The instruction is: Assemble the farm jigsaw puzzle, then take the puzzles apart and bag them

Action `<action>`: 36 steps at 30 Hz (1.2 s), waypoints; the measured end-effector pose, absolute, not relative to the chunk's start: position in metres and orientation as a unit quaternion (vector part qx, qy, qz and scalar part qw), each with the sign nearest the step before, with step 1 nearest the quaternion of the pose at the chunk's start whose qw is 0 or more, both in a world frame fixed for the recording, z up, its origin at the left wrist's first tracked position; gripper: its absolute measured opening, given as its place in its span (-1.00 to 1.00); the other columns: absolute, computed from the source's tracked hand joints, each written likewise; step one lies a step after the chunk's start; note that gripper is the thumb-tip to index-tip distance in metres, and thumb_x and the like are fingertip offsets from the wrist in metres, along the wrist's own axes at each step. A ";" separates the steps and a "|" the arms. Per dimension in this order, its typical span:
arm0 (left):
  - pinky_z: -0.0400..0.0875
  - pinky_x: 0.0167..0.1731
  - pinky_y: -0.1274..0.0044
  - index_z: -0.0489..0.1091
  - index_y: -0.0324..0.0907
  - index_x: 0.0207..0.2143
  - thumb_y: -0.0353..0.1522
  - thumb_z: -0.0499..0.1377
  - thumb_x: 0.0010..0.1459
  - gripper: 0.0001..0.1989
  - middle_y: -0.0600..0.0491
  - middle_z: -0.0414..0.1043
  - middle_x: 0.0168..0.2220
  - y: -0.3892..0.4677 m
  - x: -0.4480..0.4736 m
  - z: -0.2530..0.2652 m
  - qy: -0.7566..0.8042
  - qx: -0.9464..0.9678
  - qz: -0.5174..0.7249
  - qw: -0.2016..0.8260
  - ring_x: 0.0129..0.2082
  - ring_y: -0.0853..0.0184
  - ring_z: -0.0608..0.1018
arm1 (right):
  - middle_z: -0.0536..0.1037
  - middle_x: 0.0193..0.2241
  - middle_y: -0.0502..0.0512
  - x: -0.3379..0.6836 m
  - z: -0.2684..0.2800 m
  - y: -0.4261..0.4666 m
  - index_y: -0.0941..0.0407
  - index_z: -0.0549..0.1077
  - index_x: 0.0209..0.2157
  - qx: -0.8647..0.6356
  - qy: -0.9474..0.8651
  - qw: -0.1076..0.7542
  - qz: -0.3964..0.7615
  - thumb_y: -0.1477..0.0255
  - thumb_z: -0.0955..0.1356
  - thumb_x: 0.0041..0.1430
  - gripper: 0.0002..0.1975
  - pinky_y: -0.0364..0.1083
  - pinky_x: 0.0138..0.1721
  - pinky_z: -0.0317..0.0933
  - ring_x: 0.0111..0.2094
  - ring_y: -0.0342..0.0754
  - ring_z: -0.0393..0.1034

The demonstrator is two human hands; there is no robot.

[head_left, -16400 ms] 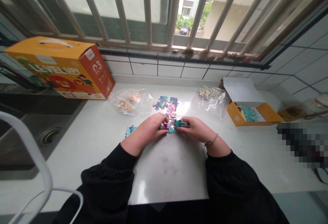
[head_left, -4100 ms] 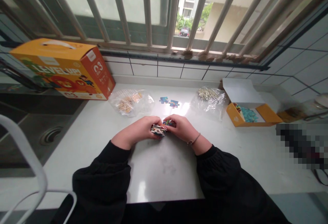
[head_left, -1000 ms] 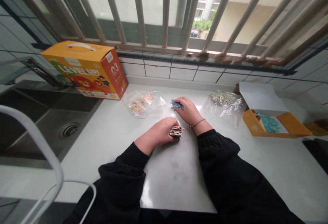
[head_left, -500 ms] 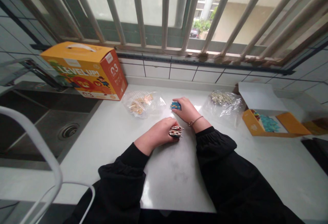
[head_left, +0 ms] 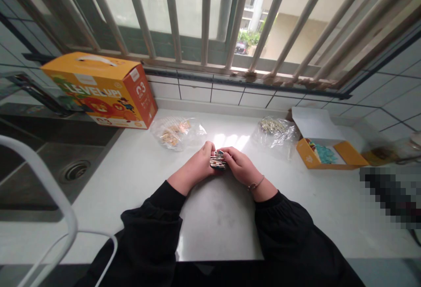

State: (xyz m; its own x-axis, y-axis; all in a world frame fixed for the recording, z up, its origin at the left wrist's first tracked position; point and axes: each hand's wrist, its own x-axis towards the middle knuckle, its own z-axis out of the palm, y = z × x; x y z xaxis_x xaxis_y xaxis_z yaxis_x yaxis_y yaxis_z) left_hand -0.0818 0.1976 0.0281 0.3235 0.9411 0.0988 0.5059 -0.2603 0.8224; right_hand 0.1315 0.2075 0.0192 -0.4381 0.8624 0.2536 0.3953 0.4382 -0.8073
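Note:
A thick stack of puzzle pieces (head_left: pixel 217 161), edges toward me, sits between my two hands over the middle of the white counter (head_left: pixel 223 221). My left hand (head_left: pixel 198 164) wraps around the stack from the left. From the right, my right hand (head_left: pixel 239 164) closes in against the same stack, its fingers bent over the pieces. Only pale, layered edges with dark and reddish bits show; the blue pieces seen earlier in my right hand are mostly hidden by the fingers.
Behind my hands lie a clear bag of yellowish pieces (head_left: pixel 174 134) and another of pale pieces (head_left: pixel 272 125). An orange carton (head_left: pixel 95 90) stands beside the sink (head_left: pixel 62 160). At right is an open yellow box (head_left: pixel 307 155) with teal pieces. A white cable (head_left: pixel 49 177) loops at left.
My right hand has come nearer and down, bringing the blue pieces to the stack in my left hand. The hands now meet. The view has shifted slightly.

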 end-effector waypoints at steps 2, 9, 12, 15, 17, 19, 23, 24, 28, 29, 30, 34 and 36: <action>0.37 -0.25 0.43 0.19 -0.09 -0.05 -0.31 0.52 -0.10 -0.33 0.08 0.39 -0.17 0.199 -0.082 0.028 0.499 0.732 0.316 0.340 -0.23 0.24 0.51 | 0.68 0.00 0.16 0.132 0.019 0.207 0.05 0.57 0.09 -0.402 -0.787 0.321 0.340 0.27 0.23 0.58 -0.66 0.06 0.12 0.40 0.02 0.06 0.57; 0.46 -0.09 0.34 0.37 -0.11 -0.12 -0.24 0.51 0.01 -0.53 0.01 0.46 -0.12 0.205 -0.081 0.024 0.502 0.753 0.310 0.291 -0.10 0.13 0.55 | 0.62 0.16 0.22 0.132 0.021 0.209 0.03 0.46 0.27 -0.374 -0.796 0.332 0.340 0.23 0.36 0.49 -0.59 0.12 0.19 0.40 0.14 0.13 0.55; 0.49 -0.04 0.31 0.36 -0.10 -0.12 -0.28 0.51 0.01 -0.53 0.01 0.49 -0.12 0.205 -0.079 0.021 0.513 0.741 0.325 0.287 -0.09 0.12 0.57 | 0.60 0.17 0.25 0.132 0.020 0.209 0.03 0.43 0.29 -0.357 -0.814 0.321 0.326 0.25 0.51 0.33 -0.44 0.15 0.20 0.41 0.15 0.16 0.54; 0.52 0.00 0.30 0.35 -0.10 -0.07 -0.39 0.44 0.01 -0.54 0.01 0.52 -0.09 0.204 -0.076 0.018 0.499 0.739 0.343 0.293 -0.05 0.12 0.59 | 0.60 0.12 0.22 0.132 0.017 0.211 0.02 0.44 0.26 -0.373 -0.817 0.317 0.304 0.38 0.53 0.28 -0.45 0.14 0.17 0.42 0.12 0.15 0.54; 0.54 0.05 0.29 0.34 -0.09 0.05 -0.46 0.39 0.01 -0.46 -0.02 0.52 -0.01 0.204 -0.074 0.017 0.477 0.748 0.354 0.295 0.00 0.12 0.60 | 0.60 0.11 0.20 0.133 0.015 0.213 0.01 0.45 0.25 -0.383 -0.815 0.330 0.283 0.47 0.50 0.27 -0.47 0.14 0.17 0.42 0.11 0.14 0.54; 0.55 0.11 0.26 0.31 -0.09 0.18 -0.49 0.36 0.00 -0.33 -0.07 0.50 0.09 0.204 -0.074 0.015 0.457 0.762 0.362 0.283 0.09 0.09 0.59 | 0.60 0.10 0.20 0.134 0.013 0.215 0.01 0.44 0.24 -0.385 -0.816 0.347 0.257 0.51 0.50 0.25 -0.45 0.14 0.17 0.42 0.11 0.14 0.53; 0.48 0.28 0.16 0.25 -0.09 0.31 -0.52 0.28 0.05 -0.25 -0.16 0.41 0.23 0.202 -0.083 0.023 0.409 0.820 0.345 0.202 0.28 0.02 0.49 | 0.61 0.08 0.23 0.135 0.010 0.219 0.03 0.44 0.23 -0.376 -0.842 0.326 0.211 0.50 0.49 0.26 -0.47 0.18 0.16 0.42 0.09 0.17 0.53; 0.43 0.33 0.14 0.23 -0.08 0.34 -0.53 0.25 0.08 -0.24 -0.17 0.39 0.27 0.201 -0.088 0.028 0.397 0.838 0.332 0.173 0.32 0.01 0.46 | 0.61 0.07 0.24 0.135 0.010 0.219 0.03 0.44 0.23 -0.372 -0.849 0.318 0.201 0.49 0.49 0.27 -0.49 0.19 0.15 0.42 0.08 0.17 0.53; 0.29 0.40 0.06 0.23 -0.09 0.38 -0.51 0.23 0.21 -0.30 -0.20 0.36 0.34 0.199 -0.110 0.052 0.472 0.832 0.289 0.028 0.38 -0.05 0.38 | 0.59 0.08 0.28 0.134 0.009 0.219 0.05 0.40 0.26 -0.369 -0.847 0.344 0.168 0.40 0.48 0.35 -0.51 0.21 0.16 0.42 0.10 0.20 0.50; 0.28 0.38 0.01 0.25 -0.11 0.37 -0.46 0.27 0.23 -0.33 -0.23 0.36 0.35 0.200 -0.116 0.056 0.522 0.806 0.278 -0.006 0.38 -0.12 0.37 | 0.59 0.10 0.30 0.134 0.009 0.219 0.06 0.40 0.26 -0.374 -0.845 0.345 0.163 0.39 0.48 0.36 -0.51 0.22 0.17 0.41 0.10 0.21 0.50; 0.28 0.35 -0.04 0.27 -0.14 0.36 -0.41 0.31 0.23 -0.33 -0.28 0.35 0.35 0.200 -0.120 0.058 0.569 0.777 0.265 -0.033 0.37 -0.19 0.36 | 0.59 0.10 0.31 0.134 0.009 0.219 0.07 0.40 0.26 -0.380 -0.846 0.339 0.159 0.39 0.48 0.35 -0.51 0.23 0.17 0.41 0.10 0.23 0.50; 0.32 0.24 -0.08 0.38 -0.19 0.31 -0.33 0.40 0.19 -0.34 -0.37 0.34 0.34 0.205 -0.128 0.054 0.661 0.720 0.200 -0.070 0.33 -0.31 0.34 | 0.60 0.09 0.31 0.132 0.011 0.218 0.07 0.42 0.24 -0.390 -0.851 0.311 0.165 0.41 0.46 0.35 -0.53 0.23 0.16 0.42 0.09 0.23 0.50; 0.34 0.19 -0.04 0.52 -0.15 0.13 -0.36 0.36 0.23 -0.59 -0.30 0.45 0.22 0.209 -0.127 0.050 0.666 0.721 0.180 -0.059 0.25 -0.26 0.41 | 0.59 0.12 0.32 0.131 0.014 0.216 0.07 0.42 0.25 -0.394 -0.835 0.338 0.183 0.36 0.45 0.36 -0.54 0.21 0.20 0.41 0.14 0.22 0.50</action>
State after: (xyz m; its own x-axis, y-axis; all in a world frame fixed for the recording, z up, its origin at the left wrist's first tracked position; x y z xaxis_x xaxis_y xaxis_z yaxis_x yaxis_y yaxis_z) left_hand -0.1267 0.2087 0.0498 0.0466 0.9400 0.3380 0.9822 -0.1047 0.1559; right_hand 0.1312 0.2165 0.0137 -0.4622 0.7810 0.4200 0.5344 0.6233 -0.5709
